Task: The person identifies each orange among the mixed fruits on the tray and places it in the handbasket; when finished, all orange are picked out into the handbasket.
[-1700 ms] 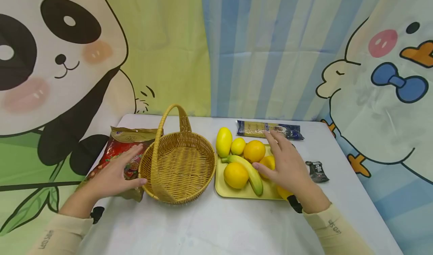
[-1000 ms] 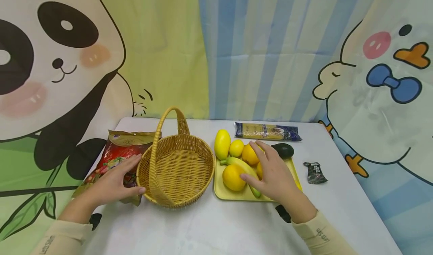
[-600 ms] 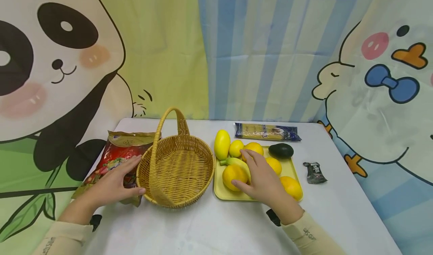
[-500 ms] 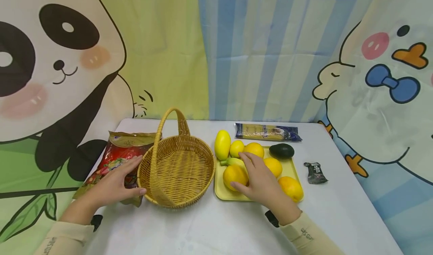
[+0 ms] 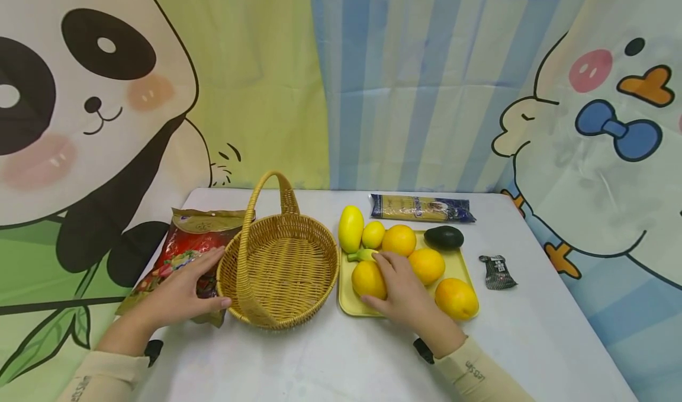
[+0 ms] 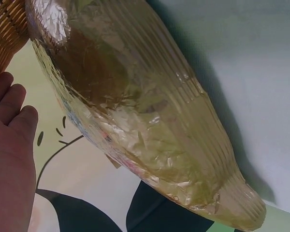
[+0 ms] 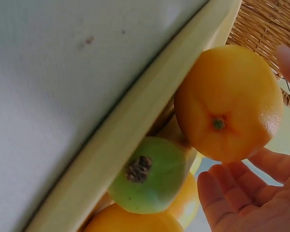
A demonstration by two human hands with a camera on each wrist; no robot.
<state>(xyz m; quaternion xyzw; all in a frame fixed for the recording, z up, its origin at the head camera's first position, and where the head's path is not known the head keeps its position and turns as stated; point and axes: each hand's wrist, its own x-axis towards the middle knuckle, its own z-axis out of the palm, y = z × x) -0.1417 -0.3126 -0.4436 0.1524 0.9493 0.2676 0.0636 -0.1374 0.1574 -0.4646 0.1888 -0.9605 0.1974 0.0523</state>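
My right hand [image 5: 407,298] reaches over the front orange [image 5: 366,280] on a yellow tray [image 5: 347,305]. In the right wrist view, its loosely spread fingers lie along one side of the orange [image 7: 227,106], thumb on the other; I cannot tell how firmly they touch. A banana [image 5: 362,254] lies partly hidden behind the orange and hand; its green tip [image 7: 145,176] shows in the right wrist view. My left hand [image 5: 178,289] stays open beside a wicker basket [image 5: 282,260], thumb near its rim, over a red and gold food bag [image 5: 205,236].
More fruit sits on the tray: a long yellow fruit [image 5: 350,229], a lemon [image 5: 373,235], an orange [image 5: 399,240], other orange-yellow fruit [image 5: 456,299] and an avocado [image 5: 444,237]. Behind lies a spaghetti packet [image 5: 421,208]. A small black packet [image 5: 498,272] is at right. The basket handle [image 5: 245,254] stands upright.
My right hand has moved left across the tray and down to the front orange, uncovering the avocado and the fruit at right. The left hand has kept its place by the basket.
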